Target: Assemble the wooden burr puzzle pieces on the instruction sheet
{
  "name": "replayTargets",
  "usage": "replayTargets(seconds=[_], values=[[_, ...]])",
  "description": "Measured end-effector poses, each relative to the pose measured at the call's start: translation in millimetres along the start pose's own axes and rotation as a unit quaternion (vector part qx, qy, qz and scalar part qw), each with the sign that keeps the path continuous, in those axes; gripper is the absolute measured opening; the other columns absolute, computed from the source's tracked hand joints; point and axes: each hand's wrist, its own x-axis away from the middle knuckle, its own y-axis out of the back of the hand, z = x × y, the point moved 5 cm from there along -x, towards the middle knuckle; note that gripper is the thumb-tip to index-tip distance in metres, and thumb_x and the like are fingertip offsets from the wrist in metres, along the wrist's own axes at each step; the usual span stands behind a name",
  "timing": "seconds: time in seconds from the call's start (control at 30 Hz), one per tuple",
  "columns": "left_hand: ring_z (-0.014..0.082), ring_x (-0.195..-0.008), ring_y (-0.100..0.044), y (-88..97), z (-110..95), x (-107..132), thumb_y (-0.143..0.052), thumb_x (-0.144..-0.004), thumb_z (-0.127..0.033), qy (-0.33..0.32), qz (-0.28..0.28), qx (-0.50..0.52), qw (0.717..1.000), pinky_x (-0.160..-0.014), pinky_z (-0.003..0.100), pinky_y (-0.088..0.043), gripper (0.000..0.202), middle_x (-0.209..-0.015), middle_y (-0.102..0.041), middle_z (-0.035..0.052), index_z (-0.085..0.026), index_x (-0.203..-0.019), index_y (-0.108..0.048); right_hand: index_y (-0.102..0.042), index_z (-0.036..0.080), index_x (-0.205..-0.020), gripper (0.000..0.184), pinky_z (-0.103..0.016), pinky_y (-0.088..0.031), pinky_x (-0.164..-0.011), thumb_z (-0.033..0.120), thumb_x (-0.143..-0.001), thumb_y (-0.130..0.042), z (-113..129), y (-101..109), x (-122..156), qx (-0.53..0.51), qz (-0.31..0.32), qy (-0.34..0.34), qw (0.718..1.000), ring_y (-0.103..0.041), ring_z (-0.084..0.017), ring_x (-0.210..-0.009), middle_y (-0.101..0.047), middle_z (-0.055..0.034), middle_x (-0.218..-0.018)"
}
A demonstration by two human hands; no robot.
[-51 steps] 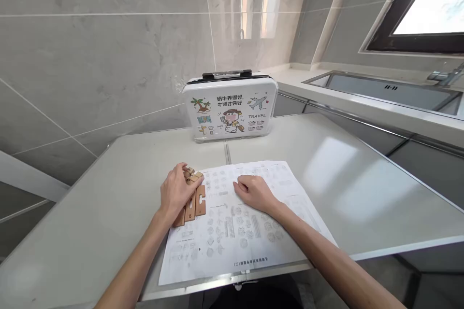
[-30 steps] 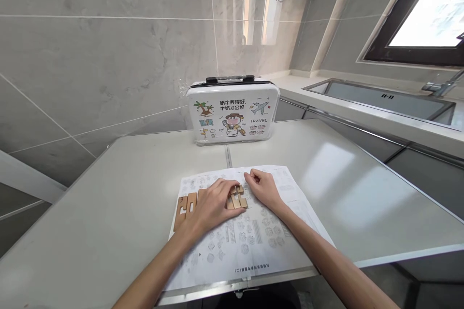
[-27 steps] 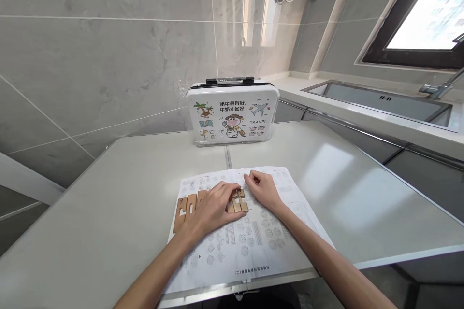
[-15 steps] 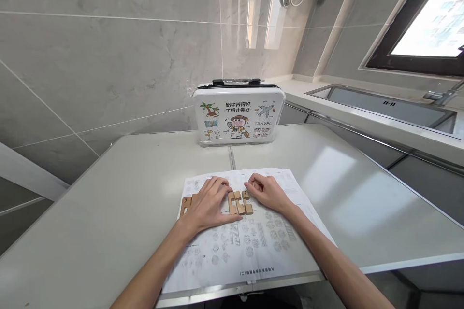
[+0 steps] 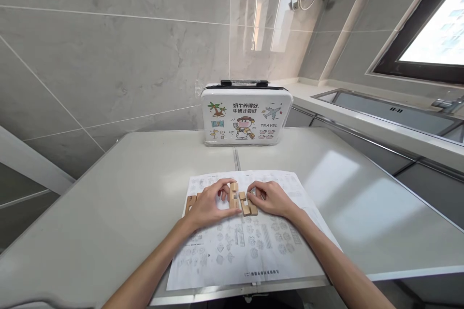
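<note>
My left hand (image 5: pixel 210 203) grips a notched wooden puzzle piece (image 5: pixel 232 197) between thumb and fingers, at its near and far ends. The piece looks tipped up off the paper. Just right of it lie a second notched wooden piece (image 5: pixel 245 209) and a third piece (image 5: pixel 253 209), side by side. My right hand (image 5: pixel 270 197) has its fingers pinched at the far end of the third piece, hiding that end. More wooden pieces (image 5: pixel 191 201), one with a dark mark, lie left of my left hand and are partly covered by it.
Under the pieces is a printed instruction sheet (image 5: pixel 250 256) on a white table (image 5: pixel 145 193). A white cartoon-printed case (image 5: pixel 246 118) with a black handle stands against the tiled wall. A counter with a sink (image 5: pixel 380 106) runs along the right.
My left hand has lifted and tilted the piece it was spanning, away from the other two. My right fingers have closed over the far end of the rightmost piece. The view has shifted slightly.
</note>
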Motion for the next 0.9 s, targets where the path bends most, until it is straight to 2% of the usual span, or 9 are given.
replayTargets(seconds=[0.23, 0.43, 0.5, 0.6, 0.67, 0.77, 0.83, 0.9], values=[[0.0172, -0.082, -0.061, -2.5, 2, 0, -0.085, -0.079, -0.040, 0.014, -0.020, 0.043, 0.999, -0.078, 0.030, -0.048, 0.067, -0.090, -0.065, -0.0037, -0.030, -0.138, -0.053, -0.073, 0.023, -0.098, 0.015, -0.027, -0.040, -0.062, 0.034, -0.092, -0.066, 2, -2, 2, 0.022, 0.011, 0.003, 1.000, -0.055, -0.015, -0.052, -0.057, 0.0066, -0.055], [0.0168, -0.082, -0.063, -7.2, 2, 1, -0.084, -0.082, -0.038, 0.025, -0.027, 0.059, 0.998, -0.079, 0.030, -0.047, 0.065, -0.089, -0.066, -0.0046, -0.030, -0.138, -0.052, -0.071, 0.023, -0.100, 0.021, -0.029, -0.040, -0.063, 0.040, -0.099, -0.059, -3, -2, -1, 0.014, -0.001, -0.013, 1.000, -0.058, -0.018, -0.059, -0.064, 0.0022, -0.066], [0.0170, -0.081, -0.064, -7.9, 2, 2, -0.083, -0.082, -0.040, 0.037, -0.028, 0.055, 0.997, -0.079, 0.030, -0.048, 0.065, -0.089, -0.067, -0.0044, -0.030, -0.138, -0.053, -0.070, 0.023, -0.100, 0.025, -0.030, -0.040, -0.063, 0.043, -0.102, -0.055, -6, 0, -2, -0.010, -0.018, -0.028, 0.999, -0.059, -0.018, -0.060, -0.065, 0.0011, -0.068], [0.0172, -0.080, -0.064, -8.5, 1, 2, -0.082, -0.083, -0.041, 0.047, -0.027, 0.053, 0.997, -0.078, 0.031, -0.049, 0.065, -0.090, -0.068, -0.0038, -0.030, -0.139, -0.053, -0.066, 0.023, -0.104, 0.032, -0.030, -0.043, -0.062, 0.050, -0.105, -0.049, -11, 1, -3, -0.104, -0.035, -0.064, 0.992, -0.056, -0.017, -0.053, -0.060, 0.0045, -0.056], [0.0169, -0.079, -0.064, -8.9, 1, 2, -0.082, -0.083, -0.041, 0.048, -0.030, 0.055, 0.997, -0.078, 0.030, -0.049, 0.065, -0.090, -0.069, -0.0036, -0.030, -0.139, -0.053, -0.063, 0.023, -0.110, 0.037, -0.028, -0.043, -0.057, 0.056, -0.105, -0.048, -13, -2, -4, -0.205, -0.026, -0.089, 0.974, -0.053, -0.015, -0.047, -0.060, 0.0057, -0.055], [0.0167, -0.079, -0.065, -10.2, 0, 2, -0.081, -0.083, -0.039, 0.041, -0.033, 0.060, 0.997, -0.078, 0.031, -0.051, 0.064, -0.091, -0.069, -0.0033, -0.030, -0.139, -0.053, -0.057, 0.024, -0.118, 0.045, -0.026, -0.041, -0.048, 0.065, -0.101, -0.052, -13, -5, -5, -0.349, -0.002, -0.119, 0.930, -0.056, -0.013, -0.048, -0.072, -0.0006, -0.080], [0.0165, -0.078, -0.064, -11.9, 0, 2, -0.080, -0.083, -0.039, 0.038, -0.032, 0.064, 0.997, -0.080, 0.031, -0.052, 0.063, -0.091, -0.069, -0.0030, -0.030, -0.139, -0.053, -0.056, 0.024, -0.120, 0.048, -0.024, -0.040, -0.046, 0.066, -0.097, -0.060, -15, -5, -6, -0.412, 0.004, -0.144, 0.900, -0.058, -0.013, -0.053, -0.072, -0.0032, -0.092], [0.0161, -0.077, -0.064, -14.0, -1, 3, -0.080, -0.083, -0.039, 0.039, -0.034, 0.074, 0.996, -0.081, 0.032, -0.052, 0.063, -0.091, -0.069, -0.0028, -0.030, -0.139, -0.054, -0.057, 0.025, -0.120, 0.048, -0.023, -0.038, -0.045, 0.064, -0.094, -0.067, -18, -3, -5, -0.461, -0.005, -0.175, 0.870, -0.057, -0.012, -0.056, -0.067, -0.0016, -0.091]])
